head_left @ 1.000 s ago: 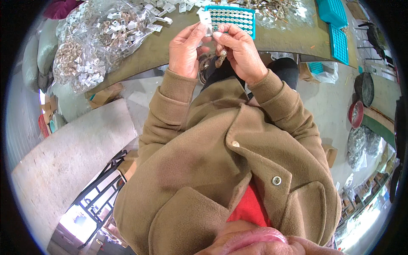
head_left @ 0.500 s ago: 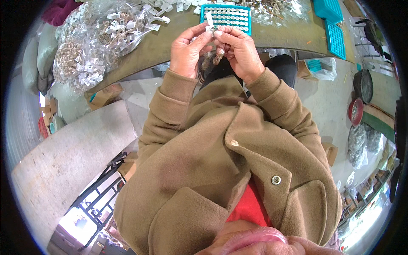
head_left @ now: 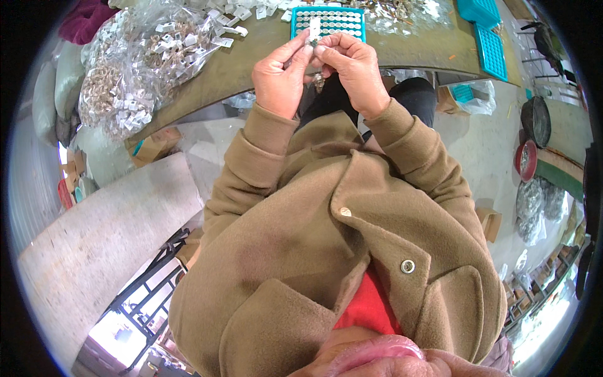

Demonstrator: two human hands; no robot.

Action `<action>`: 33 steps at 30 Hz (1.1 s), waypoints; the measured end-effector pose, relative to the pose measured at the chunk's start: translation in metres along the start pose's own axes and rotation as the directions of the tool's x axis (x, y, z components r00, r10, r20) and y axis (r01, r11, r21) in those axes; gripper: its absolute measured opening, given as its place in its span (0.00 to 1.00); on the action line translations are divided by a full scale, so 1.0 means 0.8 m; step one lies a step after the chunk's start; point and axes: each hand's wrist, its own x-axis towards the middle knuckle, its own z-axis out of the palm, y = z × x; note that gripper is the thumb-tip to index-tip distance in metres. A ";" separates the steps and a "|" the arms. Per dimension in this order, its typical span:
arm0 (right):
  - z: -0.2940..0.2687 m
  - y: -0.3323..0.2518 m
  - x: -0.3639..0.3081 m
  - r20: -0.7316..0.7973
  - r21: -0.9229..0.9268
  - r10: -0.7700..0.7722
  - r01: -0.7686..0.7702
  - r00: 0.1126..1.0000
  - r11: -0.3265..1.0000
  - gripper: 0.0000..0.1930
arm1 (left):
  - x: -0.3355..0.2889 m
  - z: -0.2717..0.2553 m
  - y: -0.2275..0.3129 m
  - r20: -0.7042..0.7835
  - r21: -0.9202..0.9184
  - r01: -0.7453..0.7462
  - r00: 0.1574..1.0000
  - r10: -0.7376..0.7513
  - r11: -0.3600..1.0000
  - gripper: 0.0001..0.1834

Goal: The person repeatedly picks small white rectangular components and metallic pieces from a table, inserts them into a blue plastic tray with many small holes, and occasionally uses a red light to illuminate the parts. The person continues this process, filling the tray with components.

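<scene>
White tag point(head_left: 315, 27) is showing, in the head view, at upper centre of the frame, over the turquoise tray point(head_left: 326, 9). We are pinching its near end, left hand point(head_left: 275, 78) and right hand point(head_left: 363, 74) fingertips nearly closed. Tugging from the dangling brownish bundle point(head_left: 318, 80) could, we are judging, be loosening that pinch.

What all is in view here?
Table: one, olive, ahead
White tag: one, white, upper middle
Shiny piece: one, brownish, below the tag
Tray: one, turquoise, beyond the tag
Discs: many, white, in that tray
Other trays: at least two, turquoise, table's right
Bagged pieces: many, white and brownish, table's left
Loose tags: many, white, left of tray
Cloth: one, maroon, upper left
Bowl: one, red, right
Cardboard boxes: several, brown, both sides
Coat: one, brown, worn
Left hand: one, bare, pinching white tag
Right hand: one, bare, beside left
</scene>
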 end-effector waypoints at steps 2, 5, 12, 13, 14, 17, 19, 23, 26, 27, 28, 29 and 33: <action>-0.001 0.002 -0.001 -0.012 -0.032 0.020 -0.020 1.000 0.999 0.02 | -0.002 -0.003 -0.001 0.043 0.115 0.044 0.998 -0.049 0.992 0.16; -0.004 0.004 0.000 -0.015 -0.060 0.002 -0.003 1.000 0.998 0.03 | -0.002 -0.005 -0.005 0.099 0.024 0.069 0.993 -0.071 0.997 0.16; -0.004 -0.002 -0.006 0.036 -0.154 0.077 -0.070 0.996 0.986 0.06 | 0.006 -0.010 0.004 -0.018 -0.053 0.278 0.960 -0.279 0.959 0.14; -0.004 -0.002 -0.007 0.024 -0.169 0.052 -0.047 0.998 0.985 0.07 | 0.005 -0.010 0.006 -0.031 -0.057 0.261 0.964 -0.263 0.964 0.13; -0.004 -0.003 -0.008 0.024 -0.183 0.022 -0.018 0.999 0.983 0.08 | 0.005 -0.009 0.007 -0.044 -0.060 0.246 0.968 -0.249 0.967 0.13; -0.004 0.001 -0.006 0.047 -0.297 -0.108 0.117 0.993 0.948 0.09 | 0.003 -0.012 0.009 -0.066 -0.092 0.289 0.953 -0.296 0.953 0.11; -0.005 0.005 -0.004 0.055 -0.315 -0.167 0.176 0.984 0.933 0.08 | 0.003 -0.015 0.007 -0.033 -0.204 0.347 0.932 -0.361 0.916 0.11; -0.010 0.012 0.000 0.035 -0.084 -0.075 0.078 0.997 0.993 0.05 | 0.008 -0.026 0.003 0.102 -0.470 0.432 0.893 -0.439 0.770 0.11; -0.013 0.013 0.002 0.072 0.117 0.055 -0.063 0.996 0.991 0.05 | 0.010 -0.028 -0.004 0.170 -0.574 0.488 0.856 -0.488 0.657 0.14; -0.013 0.013 0.003 0.091 0.173 0.090 -0.105 0.992 0.979 0.06 | 0.010 -0.029 -0.007 0.194 -0.608 0.506 0.842 -0.503 0.612 0.16; -0.014 0.013 0.003 0.081 0.166 0.082 -0.095 0.993 0.982 0.06 | 0.011 -0.031 -0.009 0.228 -0.638 0.535 0.819 -0.527 0.554 0.16; -0.015 0.013 0.003 0.071 0.158 0.075 -0.085 0.995 0.984 0.06 | 0.013 -0.033 -0.011 0.266 -0.669 0.559 0.795 -0.545 0.489 0.16; -0.023 0.011 0.000 0.036 0.029 0.046 -0.047 0.998 0.998 0.05 | 0.014 -0.036 -0.018 0.379 -0.761 0.594 0.733 -0.565 0.260 0.17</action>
